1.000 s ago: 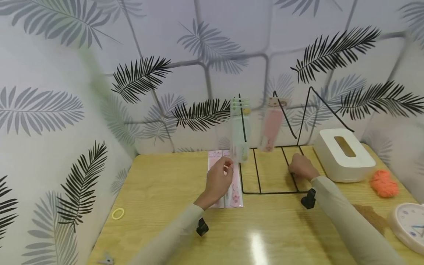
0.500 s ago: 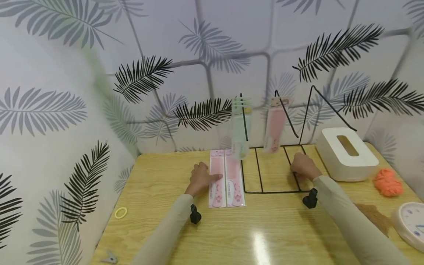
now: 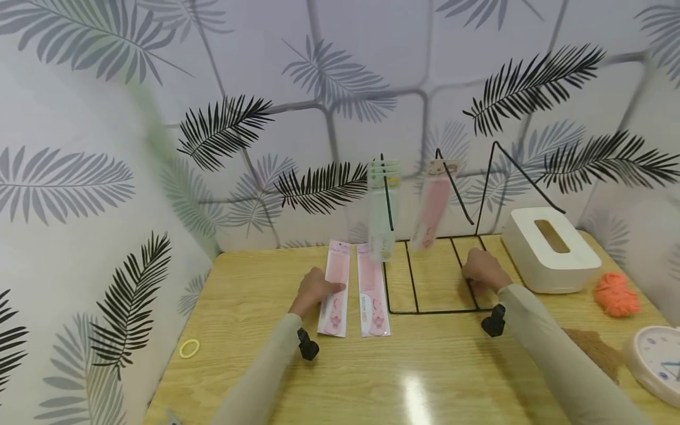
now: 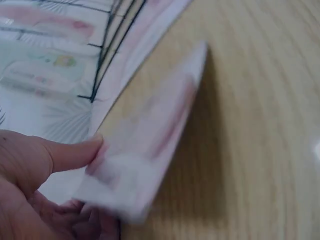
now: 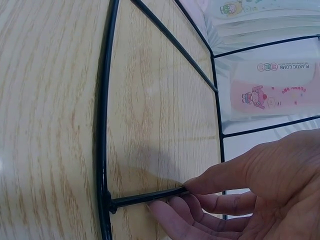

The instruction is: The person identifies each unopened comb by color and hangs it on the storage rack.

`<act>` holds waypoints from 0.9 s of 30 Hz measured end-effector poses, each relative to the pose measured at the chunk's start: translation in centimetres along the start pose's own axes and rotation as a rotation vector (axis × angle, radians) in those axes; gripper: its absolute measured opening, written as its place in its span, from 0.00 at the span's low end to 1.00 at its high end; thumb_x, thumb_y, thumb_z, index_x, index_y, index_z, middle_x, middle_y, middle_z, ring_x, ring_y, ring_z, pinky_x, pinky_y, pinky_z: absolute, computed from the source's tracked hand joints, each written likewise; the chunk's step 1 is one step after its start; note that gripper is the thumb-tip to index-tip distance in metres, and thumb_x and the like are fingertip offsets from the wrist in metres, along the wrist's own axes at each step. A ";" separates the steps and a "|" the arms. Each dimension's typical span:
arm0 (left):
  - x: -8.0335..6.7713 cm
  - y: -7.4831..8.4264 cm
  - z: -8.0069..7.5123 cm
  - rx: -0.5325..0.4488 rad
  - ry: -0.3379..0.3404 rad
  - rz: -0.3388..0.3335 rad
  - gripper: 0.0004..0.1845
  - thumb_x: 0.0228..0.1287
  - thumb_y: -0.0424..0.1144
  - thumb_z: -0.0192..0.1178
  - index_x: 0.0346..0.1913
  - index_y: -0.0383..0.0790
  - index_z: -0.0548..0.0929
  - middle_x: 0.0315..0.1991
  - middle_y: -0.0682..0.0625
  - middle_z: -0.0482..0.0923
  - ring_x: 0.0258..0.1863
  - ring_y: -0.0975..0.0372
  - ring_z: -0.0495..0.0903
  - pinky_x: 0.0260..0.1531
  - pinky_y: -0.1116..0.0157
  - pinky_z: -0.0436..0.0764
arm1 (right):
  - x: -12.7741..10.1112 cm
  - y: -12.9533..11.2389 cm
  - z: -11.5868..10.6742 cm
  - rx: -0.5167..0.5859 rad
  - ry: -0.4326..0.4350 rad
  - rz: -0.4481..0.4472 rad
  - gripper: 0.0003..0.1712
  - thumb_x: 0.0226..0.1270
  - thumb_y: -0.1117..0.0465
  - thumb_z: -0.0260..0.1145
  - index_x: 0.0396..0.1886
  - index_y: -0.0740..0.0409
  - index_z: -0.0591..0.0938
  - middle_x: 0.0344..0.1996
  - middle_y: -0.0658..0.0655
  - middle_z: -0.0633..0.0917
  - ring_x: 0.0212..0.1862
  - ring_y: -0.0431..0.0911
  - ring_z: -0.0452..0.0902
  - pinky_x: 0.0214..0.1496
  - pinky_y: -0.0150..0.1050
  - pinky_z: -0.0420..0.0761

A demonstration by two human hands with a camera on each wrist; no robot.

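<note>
Two pink comb packs lie side by side on the wooden table. My left hand (image 3: 325,288) pinches the left pack (image 3: 334,295) at its edge, with the thumb (image 4: 70,152) on top and fingers beneath the blurred pack (image 4: 150,135). The other pack (image 3: 372,292) lies flat just right of it. A black wire rack (image 3: 404,289) stands to the right, with green packs (image 3: 382,206) and a pink pack (image 3: 432,206) hanging from its hooks. My right hand (image 3: 475,274) grips a base wire (image 5: 145,197) of the rack between thumb and fingers.
A white tissue box (image 3: 549,248) stands right of the rack, with an orange bundle (image 3: 616,293) beside it. A white clock (image 3: 656,363) and a brown patch (image 3: 595,348) lie at the right front. A yellow hair tie (image 3: 189,348) sits near the left edge.
My left hand dropped from the hanging green packs to the table and took the left pink pack, which has shifted left and tilted away from its neighbour. The right hand stayed on the rack.
</note>
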State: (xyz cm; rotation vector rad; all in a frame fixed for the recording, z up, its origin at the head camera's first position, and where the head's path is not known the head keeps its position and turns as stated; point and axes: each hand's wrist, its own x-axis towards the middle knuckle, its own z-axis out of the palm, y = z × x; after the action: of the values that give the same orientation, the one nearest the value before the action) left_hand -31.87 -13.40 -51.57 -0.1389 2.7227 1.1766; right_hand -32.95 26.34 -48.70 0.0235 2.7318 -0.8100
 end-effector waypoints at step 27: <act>-4.3 3.7 -6.5 -0.500 -0.006 0.475 0.18 0.73 0.29 0.64 0.63 0.30 0.79 0.53 0.32 0.85 0.41 0.59 0.89 0.40 0.63 0.89 | 0.5 0.5 0.1 -0.029 -0.001 0.016 0.09 0.54 0.74 0.51 0.19 0.60 0.72 0.13 0.54 0.76 0.15 0.44 0.80 0.18 0.33 0.79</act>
State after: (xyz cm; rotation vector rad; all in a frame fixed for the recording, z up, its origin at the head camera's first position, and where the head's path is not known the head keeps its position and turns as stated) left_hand -28.98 -15.49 -43.70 0.4735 2.4615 1.9588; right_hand -33.38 26.65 -49.23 0.0387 2.7389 -0.7660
